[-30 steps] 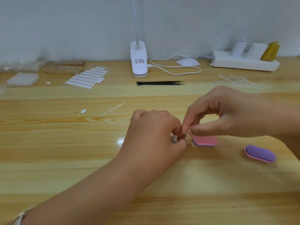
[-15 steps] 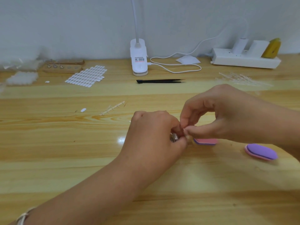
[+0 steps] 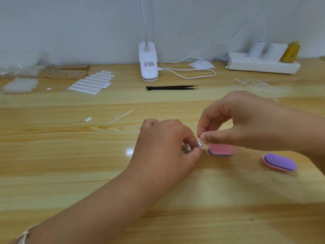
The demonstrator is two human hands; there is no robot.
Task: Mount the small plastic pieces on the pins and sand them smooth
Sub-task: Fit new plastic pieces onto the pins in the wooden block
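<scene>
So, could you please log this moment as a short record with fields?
left hand: grips metal pin with plastic piece at its end
right hand: pinches the plastic piece's upper edge
sanding blocks: pink block beside the hands, purple block farther right, both lying on table
tweezers: black, lying behind the hands, untouched
stage: mounting; sanding not yet begun
</scene>
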